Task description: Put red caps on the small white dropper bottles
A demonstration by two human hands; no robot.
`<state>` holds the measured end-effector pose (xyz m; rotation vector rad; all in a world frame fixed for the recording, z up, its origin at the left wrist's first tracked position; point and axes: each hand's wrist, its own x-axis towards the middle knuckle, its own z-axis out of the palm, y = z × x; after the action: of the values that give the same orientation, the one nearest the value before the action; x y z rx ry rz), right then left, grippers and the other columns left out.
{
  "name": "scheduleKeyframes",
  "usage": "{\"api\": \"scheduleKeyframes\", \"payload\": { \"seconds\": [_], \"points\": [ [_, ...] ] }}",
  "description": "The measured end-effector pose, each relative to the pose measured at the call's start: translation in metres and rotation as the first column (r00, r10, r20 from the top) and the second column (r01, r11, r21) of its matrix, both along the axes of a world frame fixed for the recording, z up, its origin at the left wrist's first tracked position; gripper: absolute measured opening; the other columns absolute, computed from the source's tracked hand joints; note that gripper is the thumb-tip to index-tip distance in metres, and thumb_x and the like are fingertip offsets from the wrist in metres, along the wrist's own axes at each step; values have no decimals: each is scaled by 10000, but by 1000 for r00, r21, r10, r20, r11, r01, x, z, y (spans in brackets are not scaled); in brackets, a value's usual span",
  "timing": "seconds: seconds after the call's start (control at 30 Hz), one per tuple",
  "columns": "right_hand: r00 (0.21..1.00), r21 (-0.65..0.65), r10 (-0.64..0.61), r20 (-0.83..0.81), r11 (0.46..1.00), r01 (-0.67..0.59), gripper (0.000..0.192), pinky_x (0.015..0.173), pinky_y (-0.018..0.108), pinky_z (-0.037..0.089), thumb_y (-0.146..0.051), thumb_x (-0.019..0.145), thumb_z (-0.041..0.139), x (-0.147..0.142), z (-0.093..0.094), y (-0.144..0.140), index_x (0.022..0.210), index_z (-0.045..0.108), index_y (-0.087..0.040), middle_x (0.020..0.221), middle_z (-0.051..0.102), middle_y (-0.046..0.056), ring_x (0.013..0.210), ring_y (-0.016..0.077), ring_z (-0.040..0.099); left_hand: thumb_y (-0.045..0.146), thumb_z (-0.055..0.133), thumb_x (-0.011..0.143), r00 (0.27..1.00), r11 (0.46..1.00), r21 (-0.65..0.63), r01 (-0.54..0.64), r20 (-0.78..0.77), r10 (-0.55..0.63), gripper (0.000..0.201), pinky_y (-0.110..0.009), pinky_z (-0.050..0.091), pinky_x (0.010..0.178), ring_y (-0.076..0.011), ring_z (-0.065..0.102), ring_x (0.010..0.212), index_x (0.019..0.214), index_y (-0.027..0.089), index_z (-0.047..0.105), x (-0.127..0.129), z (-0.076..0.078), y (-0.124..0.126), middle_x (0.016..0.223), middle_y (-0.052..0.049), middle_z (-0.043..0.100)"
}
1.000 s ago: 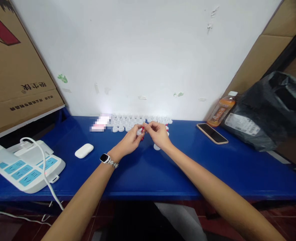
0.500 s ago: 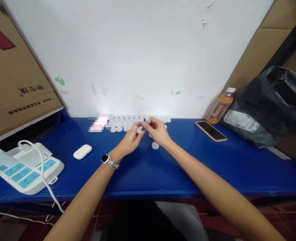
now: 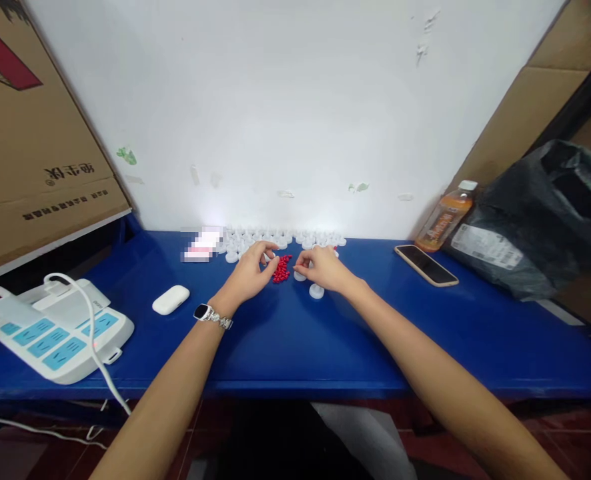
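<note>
While flanking the red pieces (image 3: 281, 268) on the table (image 3: 295, 333): left hand (image 3: 248, 273) and right hand (image 3: 325, 269), grips loose, holding nothing, near white caps (image 3: 275, 240).

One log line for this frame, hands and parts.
left hand: beside red pieces | right hand: by white caps | surface: blue table

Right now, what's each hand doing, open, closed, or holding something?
Left hand: fingers curled beside the red pieces; any grip cannot be told.
Right hand: resting by a white cap; grip cannot be told.
</note>
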<state>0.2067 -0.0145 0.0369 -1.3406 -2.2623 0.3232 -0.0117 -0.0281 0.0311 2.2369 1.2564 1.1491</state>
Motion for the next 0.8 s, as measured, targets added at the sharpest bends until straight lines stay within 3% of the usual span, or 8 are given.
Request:
{"api": "scheduleKeyframes", "payload": {
  "seconds": [0.13,0.27,0.53,0.67,0.8],
  "points": [
    [976,74,-92,196,994,78,133,911,398,288,-277,860,649,4,6,4,792,740,-208,746,701,41,916,241,587,369,496,961,999,1000,-1,10,-31,-10,270,-326,480,797,-178,595,857,1124,192,619,1,0,0,992,-55,640],
    [976,88,-150,156,987,138,245,925,406,287,-411,891,617,1,16,14,857,746,-206,736,692,47,889,245,604,335,421,992,999,1000,-4,9,-51,-9,273,-337,467,818,-183,587,858,1080,187,633,-3,-2,4,1015,-60,656],
    [954,71,-209,213,978,198,293,977,421,309,-336,898,569,-39,16,85,1112,693,-180,1030,747,109,1014,258,643,334,402,994,997,1000,-26,-4,-81,2,281,-351,465,823,-204,610,889,1079,192,629,-6,-6,7,1038,-72,667],
    [944,54,-217,250,976,210,223,977,412,325,-310,902,567,-50,9,106,1024,706,-186,1045,749,101,1033,252,646,346,426,986,997,1000,-27,13,-71,-15,268,-341,475,788,-195,609,846,1079,194,626,-6,-10,8,1017,-72,663],
    [954,78,-217,207,976,205,175,969,405,343,-260,896,564,-48,9,104,924,717,-183,985,758,87,991,244,657,366,445,983,998,999,-43,18,-67,-21,268,-341,477,773,-182,593,795,1088,194,623,-4,-11,9,981,-61,649]
  ]
}}
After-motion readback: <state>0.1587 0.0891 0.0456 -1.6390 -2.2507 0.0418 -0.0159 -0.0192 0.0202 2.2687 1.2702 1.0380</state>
